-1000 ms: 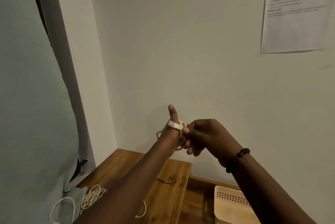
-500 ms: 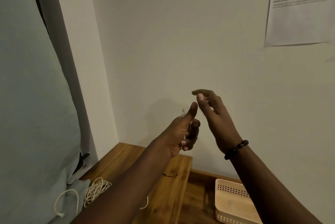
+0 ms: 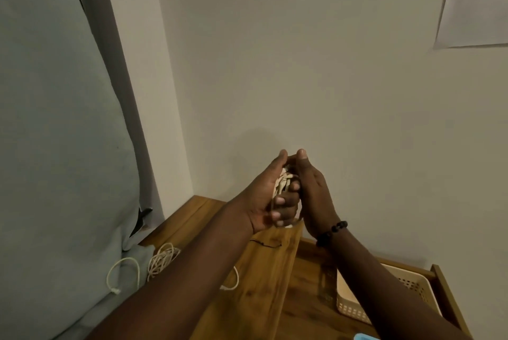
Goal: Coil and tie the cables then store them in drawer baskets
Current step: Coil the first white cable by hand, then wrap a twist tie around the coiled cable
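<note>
both hands are raised in front of the wall, pressed close together around a small bundle of pale cable (image 3: 283,184). the left hand (image 3: 268,202) has its fingers curled round the coiled loops, with fingertips showing on the near side of the bundle. the right hand (image 3: 313,191) lies against the bundle from the other side, thumb up and touching the tip of the left thumb; i cannot tell whether its fingers pinch a strand, since they are hidden behind the cable and the left hand.

by my reading the step in hand is the tying: the coil looks gathered and is being secured or cinched, though no tie can be made out. the next move probably calls for keeping the loops squeezed with the left hand while the right finishes the wrap, so the coil does not spring apart, then lowering it into the cream basket (image 3: 412,284), which sits in the open drawer at lower right.

more work seems to remain: a loose pale cable (image 3: 162,260) lies on the wooden worktop (image 3: 264,298) at lower left, partly behind the left forearm, with another loop (image 3: 123,273) resting on the grey fabric beside it. a thin dark tie (image 3: 265,244) lies on the wood below the hands.
</note>
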